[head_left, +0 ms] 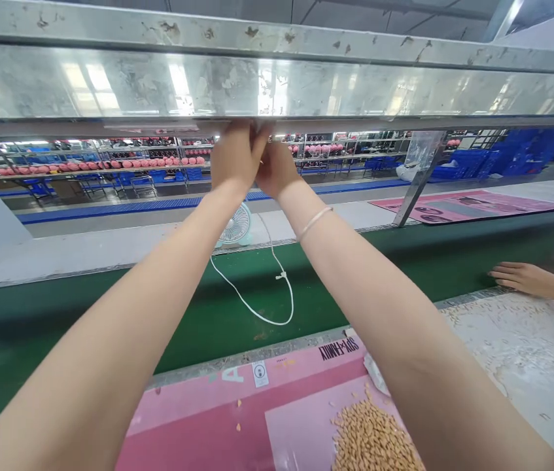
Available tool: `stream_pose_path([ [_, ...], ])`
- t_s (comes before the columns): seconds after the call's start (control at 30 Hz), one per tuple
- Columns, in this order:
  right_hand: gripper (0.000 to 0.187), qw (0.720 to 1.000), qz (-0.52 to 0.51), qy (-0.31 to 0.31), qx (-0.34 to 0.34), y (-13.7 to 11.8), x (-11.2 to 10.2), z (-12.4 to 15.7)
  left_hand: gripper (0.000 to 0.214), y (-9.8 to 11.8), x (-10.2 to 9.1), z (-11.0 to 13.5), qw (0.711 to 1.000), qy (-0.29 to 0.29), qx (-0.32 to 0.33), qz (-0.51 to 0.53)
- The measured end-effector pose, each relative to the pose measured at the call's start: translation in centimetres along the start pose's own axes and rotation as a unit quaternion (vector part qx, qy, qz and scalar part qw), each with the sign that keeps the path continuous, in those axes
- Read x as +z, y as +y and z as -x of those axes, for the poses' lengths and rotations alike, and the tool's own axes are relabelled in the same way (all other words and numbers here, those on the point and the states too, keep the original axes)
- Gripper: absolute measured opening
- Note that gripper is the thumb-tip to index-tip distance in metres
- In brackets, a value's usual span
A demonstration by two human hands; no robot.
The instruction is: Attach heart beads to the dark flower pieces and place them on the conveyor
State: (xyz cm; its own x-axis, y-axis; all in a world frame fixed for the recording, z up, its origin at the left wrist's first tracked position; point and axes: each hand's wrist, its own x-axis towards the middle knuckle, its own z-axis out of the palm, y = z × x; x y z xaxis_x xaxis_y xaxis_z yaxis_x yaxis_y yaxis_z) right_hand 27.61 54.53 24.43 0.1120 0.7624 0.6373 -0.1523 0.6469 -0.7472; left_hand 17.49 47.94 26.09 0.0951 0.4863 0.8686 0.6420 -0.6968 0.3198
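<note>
- Overhead, wide scratched metal shelf (pixel 277 85) spanning the whole view, glossy underside catching the ceiling lights.
- Below, long green conveyor belt (pixel 36 314) running left to right, well beneath the raised arms.
- Nearest the camera, pink mat (pixel 198 425) on the bench, beside a pale speckled worktop (pixel 526 360) to the right.
- Both forearms stretched up and forward, left hand (pixel 235 157) and right hand (pixel 277 171) touching each other at the shelf's front lip.
- Fingers of both curled in tight, pinching at one spot under that lip; possibly a small clip or a cable end between them, too hidden to tell.
- Off to the right, a co-worker's hand (pixel 522 278) flat at the belt's edge, well apart.
- Small white fan (pixel 237 226) beyond the belt, just under the wrists.
- Thin white cable (pixel 282 276) looping over the belt, rising toward the right wrist, upper end lost behind it.
- Heap of tan pellets (pixel 375 438) on the mat, under the right forearm.
- Risks, by judgement: slack cable on the belt, apt to snag or drag; a slipped pinch dropping the hidden piece onto the belt; a lowered right forearm scattering pellets.
- Shelf lip directly above and against the fingertips; cable loop well below both hands.
</note>
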Motion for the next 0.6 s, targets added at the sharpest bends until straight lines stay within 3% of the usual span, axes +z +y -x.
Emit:
stream_pose_path([
  [0.1, 0.010, 0.995, 0.099, -0.029, 0.006, 0.1, -2.8, 5.7, 0.028, 1.0, -2.1, 6.7, 0.996, -0.032, 0.080, -0.008],
  [0.23, 0.061, 0.968, 0.222, -0.102, -0.057, -1.2, -5.4, 15.5, 0.048, 4.1, -6.6, 18.0, 0.978, -0.115, 0.174, 0.022],
  [0.3, 0.064, 0.943, 0.268, -0.170, -0.103, -2.6, -5.6, 20.2, 0.053, 6.2, -9.6, 23.1, 0.965, -0.152, 0.210, 0.035],
  [0.4, 0.047, 0.899, 0.307, -0.259, -0.175, -5.0, -4.8, 26.3, 0.055, 8.6, -14.5, 28.4, 0.939, -0.315, 0.089, 0.102],
  [0.5, 0.027, 0.796, 0.384, -0.341, -0.320, -7.2, -3.7, 30.7, 0.037, 9.2, -18.6, 29.8, 0.870, -0.441, -0.099, 0.196],
  [0.53, 0.023, 0.773, 0.390, -0.358, -0.349, -7.8, -3.3, 31.6, 0.030, 9.0, -19.5, 29.3, 0.850, -0.445, -0.166, 0.226],
  [0.57, 0.019, 0.767, 0.383, -0.370, -0.357, -8.4, -2.8, 32.2, 0.028, 8.7, -20.0, 28.5, 0.839, -0.422, -0.233, 0.254],
  [0.6, 0.017, 0.784, 0.359, -0.376, -0.339, -8.9, -2.3, 32.4, 0.030, 8.2, -20.2, 27.4, 0.835, -0.372, -0.297, 0.275],
])
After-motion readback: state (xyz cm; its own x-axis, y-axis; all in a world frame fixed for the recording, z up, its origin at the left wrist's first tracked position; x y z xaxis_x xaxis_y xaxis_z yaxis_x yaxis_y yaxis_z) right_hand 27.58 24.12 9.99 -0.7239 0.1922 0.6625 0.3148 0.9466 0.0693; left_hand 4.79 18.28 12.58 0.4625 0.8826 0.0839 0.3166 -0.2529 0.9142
